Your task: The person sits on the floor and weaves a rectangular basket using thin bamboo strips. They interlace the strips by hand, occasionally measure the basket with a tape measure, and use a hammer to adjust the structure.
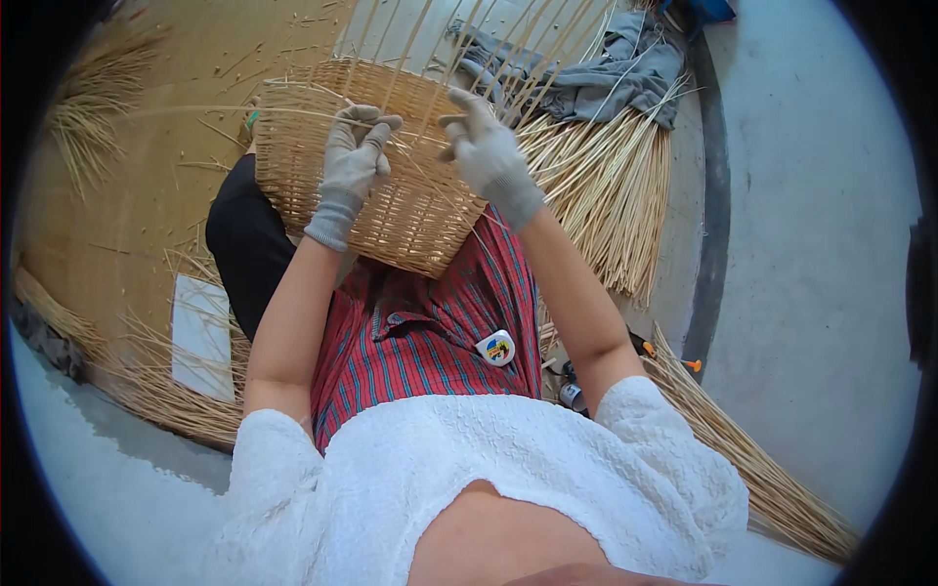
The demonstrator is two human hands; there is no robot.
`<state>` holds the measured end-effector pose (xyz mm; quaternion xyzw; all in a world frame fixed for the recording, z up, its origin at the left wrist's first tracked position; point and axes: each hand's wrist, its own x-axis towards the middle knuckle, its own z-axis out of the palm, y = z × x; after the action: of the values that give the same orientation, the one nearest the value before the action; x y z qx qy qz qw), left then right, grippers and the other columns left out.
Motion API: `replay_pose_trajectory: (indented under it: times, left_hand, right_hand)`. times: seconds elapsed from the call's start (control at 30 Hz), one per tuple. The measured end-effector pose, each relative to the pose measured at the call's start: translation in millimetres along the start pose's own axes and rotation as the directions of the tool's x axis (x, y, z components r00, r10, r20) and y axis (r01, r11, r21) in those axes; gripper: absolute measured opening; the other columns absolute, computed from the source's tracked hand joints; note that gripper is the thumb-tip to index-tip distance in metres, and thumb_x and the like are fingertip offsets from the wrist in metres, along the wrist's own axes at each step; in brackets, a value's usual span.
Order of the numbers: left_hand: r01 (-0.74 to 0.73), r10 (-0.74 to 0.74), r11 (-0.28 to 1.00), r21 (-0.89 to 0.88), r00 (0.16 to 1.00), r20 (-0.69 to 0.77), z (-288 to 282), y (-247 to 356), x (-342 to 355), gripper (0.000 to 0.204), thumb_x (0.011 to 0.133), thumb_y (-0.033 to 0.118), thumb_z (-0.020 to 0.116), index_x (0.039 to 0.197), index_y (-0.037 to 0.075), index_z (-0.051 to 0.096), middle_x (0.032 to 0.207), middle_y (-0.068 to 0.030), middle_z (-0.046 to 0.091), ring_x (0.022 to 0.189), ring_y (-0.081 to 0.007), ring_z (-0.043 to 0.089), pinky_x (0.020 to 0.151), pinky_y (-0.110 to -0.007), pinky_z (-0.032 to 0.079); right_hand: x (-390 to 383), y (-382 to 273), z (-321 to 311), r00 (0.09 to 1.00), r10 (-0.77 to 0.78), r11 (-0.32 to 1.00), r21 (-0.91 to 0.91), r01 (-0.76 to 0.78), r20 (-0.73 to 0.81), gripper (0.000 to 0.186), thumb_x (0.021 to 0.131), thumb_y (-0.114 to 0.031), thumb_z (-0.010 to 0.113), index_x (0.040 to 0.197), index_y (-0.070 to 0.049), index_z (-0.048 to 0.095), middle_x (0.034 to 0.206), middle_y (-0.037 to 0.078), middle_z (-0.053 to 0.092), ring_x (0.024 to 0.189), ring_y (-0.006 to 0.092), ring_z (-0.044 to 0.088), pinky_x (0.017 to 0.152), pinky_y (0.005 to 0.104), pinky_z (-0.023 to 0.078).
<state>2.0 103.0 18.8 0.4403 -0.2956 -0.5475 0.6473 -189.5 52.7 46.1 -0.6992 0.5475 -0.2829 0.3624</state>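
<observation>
A half-woven wicker basket (pixel 415 220) rests tilted on my lap, its upright cane stakes (pixel 484 49) fanning away from me. Grey-white gloves cover both hands. At the near rim my left hand (pixel 354 151) is closed, fingers and thumb pinching a thin cane strand (pixel 283 110) that trails off to the left. My right hand (pixel 486 146) is raised over the right side of the basket, beside the stakes. Its fingers are apart and I see nothing gripped in them, though they are slightly blurred.
A thick bundle of cane strips (pixel 616 205) lies to the right under a grey cloth (pixel 625 63). More strips (pixel 752 444) lie lower right, near an orange-handled tool (pixel 692 365). At left are a white board (pixel 201 337) and another cane bundle (pixel 86 117). A tape measure (pixel 496 348) sits on my checked apron.
</observation>
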Motion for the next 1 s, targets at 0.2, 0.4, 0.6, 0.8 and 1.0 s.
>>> replay_pose_trajectory:
  times: [0.2, 0.4, 0.6, 0.8, 1.0]
  left_hand:
    - [-0.33, 0.218, 0.553, 0.765, 0.943, 0.25, 7, 30, 32, 0.028, 0.09, 0.005, 0.068, 0.117, 0.007, 0.059, 0.109, -0.0094, 0.072, 0.089, -0.0223, 0.071, 0.081, -0.036, 0.055]
    - [-0.351, -0.011, -0.08, 0.933, 0.936, 0.351, 54, 65, 51, 0.052, 0.093, 0.015, 0.059, 0.143, 0.012, 0.046, 0.109, -0.0167, 0.072, 0.096, -0.0353, 0.07, 0.083, -0.043, 0.055]
    - [-0.223, -0.435, 0.298, 0.928, 0.834, 0.34, 62, 71, 60, 0.058, 0.094, 0.019, 0.057, 0.148, 0.01, 0.04, 0.081, -0.0102, 0.068, 0.056, -0.0176, 0.063, 0.043, -0.032, 0.05]
    - [0.012, -0.386, 0.664, 0.748, 0.861, 0.33, 44, 49, 69, 0.026, 0.097, 0.03, 0.062, 0.113, 0.01, 0.067, 0.066, -0.0015, 0.063, 0.045, -0.008, 0.053, 0.038, -0.028, 0.042]
    - [0.052, -0.411, 0.667, 0.743, 0.858, 0.309, 39, 44, 58, 0.037, 0.101, 0.039, 0.058, 0.118, 0.008, 0.068, 0.064, -0.0015, 0.063, 0.041, -0.0076, 0.046, 0.036, -0.027, 0.039]
  right_hand:
    - [3, -28, 37, 0.997, 0.066, 0.975, -0.213, -0.057, 0.031, 0.065, 0.093, -0.015, 0.059, 0.154, -0.013, 0.037, 0.094, 0.023, 0.07, 0.082, 0.0339, 0.07, 0.075, 0.0422, 0.054]
    - [-11, -60, 41, 0.979, 0.189, 0.954, -0.221, -0.202, -0.081, 0.072, 0.092, -0.019, 0.061, 0.157, -0.015, 0.029, 0.091, 0.026, 0.07, 0.085, 0.0395, 0.069, 0.072, 0.0464, 0.053]
    - [-9, -43, 34, 0.994, 0.108, 0.918, -0.381, -0.113, -0.036, 0.077, 0.092, -0.022, 0.06, 0.158, -0.013, 0.022, 0.094, 0.027, 0.07, 0.087, 0.0432, 0.069, 0.075, 0.0492, 0.053]
    - [10, -85, 0, 0.982, 0.187, 0.79, -0.596, -0.146, 0.006, 0.089, 0.094, -0.018, 0.058, 0.159, -0.005, -0.003, 0.096, 0.027, 0.071, 0.089, 0.0413, 0.07, 0.075, 0.0473, 0.056]
    - [33, -86, -18, 0.936, -0.198, 0.979, -0.01, 0.204, -0.291, 0.088, 0.094, -0.016, 0.058, 0.16, -0.015, 0.0, 0.137, 0.033, 0.053, 0.094, 0.0368, 0.071, 0.069, 0.0431, 0.056]
